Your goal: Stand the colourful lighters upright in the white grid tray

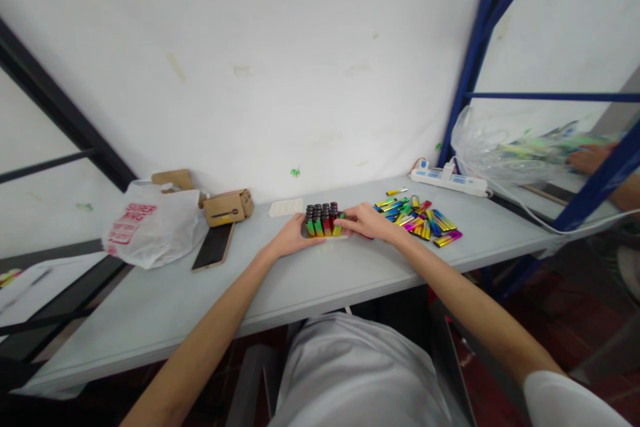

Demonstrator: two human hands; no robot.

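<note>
Two half-closed hands (291, 238) gripped the lighter block (320, 217), probably keeping rows upright; loose lighters (425, 229) lay right of it.

Centre frame, here's the block of lighters (327, 222): upright, packed close in rows, black tops up, bodies gleaming green, red and yellow! Right of centre, the loose lighters (429, 222) lie scattered at all angles, some overlapping, gold, blue, pink and green.
</note>
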